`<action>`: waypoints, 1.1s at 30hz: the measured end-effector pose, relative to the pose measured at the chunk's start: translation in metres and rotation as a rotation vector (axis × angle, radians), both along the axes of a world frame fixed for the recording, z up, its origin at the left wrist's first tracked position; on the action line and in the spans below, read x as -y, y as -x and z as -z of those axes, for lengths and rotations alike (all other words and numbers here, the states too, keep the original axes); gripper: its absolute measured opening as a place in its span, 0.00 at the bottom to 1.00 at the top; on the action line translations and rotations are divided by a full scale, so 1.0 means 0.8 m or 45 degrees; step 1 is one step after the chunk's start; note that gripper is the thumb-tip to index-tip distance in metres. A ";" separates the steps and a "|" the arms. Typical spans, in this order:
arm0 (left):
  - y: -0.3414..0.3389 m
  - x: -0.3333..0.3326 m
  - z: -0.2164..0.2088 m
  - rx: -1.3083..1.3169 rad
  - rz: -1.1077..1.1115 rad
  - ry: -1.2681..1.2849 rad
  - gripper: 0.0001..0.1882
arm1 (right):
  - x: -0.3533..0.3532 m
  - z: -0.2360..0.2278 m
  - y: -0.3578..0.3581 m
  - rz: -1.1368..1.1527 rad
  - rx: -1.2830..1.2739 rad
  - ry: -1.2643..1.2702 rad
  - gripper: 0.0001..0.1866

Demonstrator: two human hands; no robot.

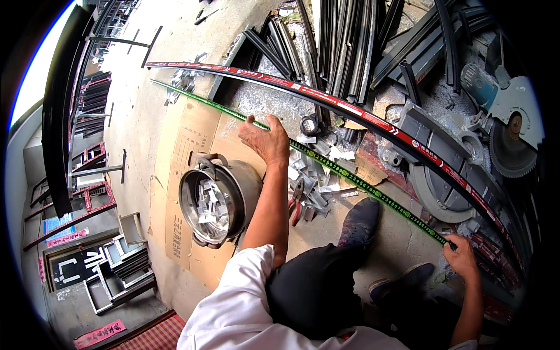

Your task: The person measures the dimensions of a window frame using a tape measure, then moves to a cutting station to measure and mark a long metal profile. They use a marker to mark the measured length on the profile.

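A green tape measure blade (pixel 350 176) stretches across the view from upper left to lower right. My left hand (pixel 266 142) is closed on it partway along, thumb and fingers pinching the strip. At the lower right, my right hand (pixel 462 256) grips the blade's near end; any case there is hidden from view. Just beyond the tape runs a long dark metal profile (pixel 361 112) with red protective film, roughly alongside it. Neither hand touches the profile. Left of my left forearm stands a steel pot (pixel 249 184) holding silvery metal offcuts (pixel 211 204).
A cut-off saw (pixel 513 149) with a bare toothed blade stands at the right. Red-handled pliers (pixel 296 205) lie among loose offcuts (pixel 315 181) near my shoe (pixel 360 221). Dark profiles (pixel 344 46) are piled at the back; cardboard (pixel 175 227) lies under the pot.
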State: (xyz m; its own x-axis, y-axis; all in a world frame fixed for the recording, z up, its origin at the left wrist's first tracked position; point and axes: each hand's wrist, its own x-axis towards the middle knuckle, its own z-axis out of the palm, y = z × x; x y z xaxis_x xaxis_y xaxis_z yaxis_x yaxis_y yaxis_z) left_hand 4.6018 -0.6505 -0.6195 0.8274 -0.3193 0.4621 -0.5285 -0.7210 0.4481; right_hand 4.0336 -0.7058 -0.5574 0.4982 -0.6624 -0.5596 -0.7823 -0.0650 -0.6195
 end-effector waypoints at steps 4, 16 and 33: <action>-0.030 -0.009 0.027 -0.908 -0.307 0.519 0.27 | 0.024 -0.019 -0.003 -0.025 0.061 0.062 0.08; -0.029 0.012 0.022 -1.566 0.285 1.369 0.17 | 0.067 -0.002 0.025 0.117 -0.045 0.021 0.08; -0.011 0.071 0.018 -1.558 0.470 1.170 0.13 | 0.080 0.018 0.061 0.134 -0.043 0.114 0.07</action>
State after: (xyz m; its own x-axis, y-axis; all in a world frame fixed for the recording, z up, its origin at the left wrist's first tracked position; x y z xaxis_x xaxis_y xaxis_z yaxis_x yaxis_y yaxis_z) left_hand 4.6107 -0.7076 -0.6340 0.7732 -0.5779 -0.2612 0.3905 0.1094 0.9141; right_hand 3.9851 -0.7701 -0.5717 0.4049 -0.7582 -0.5111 -0.8081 -0.0352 -0.5880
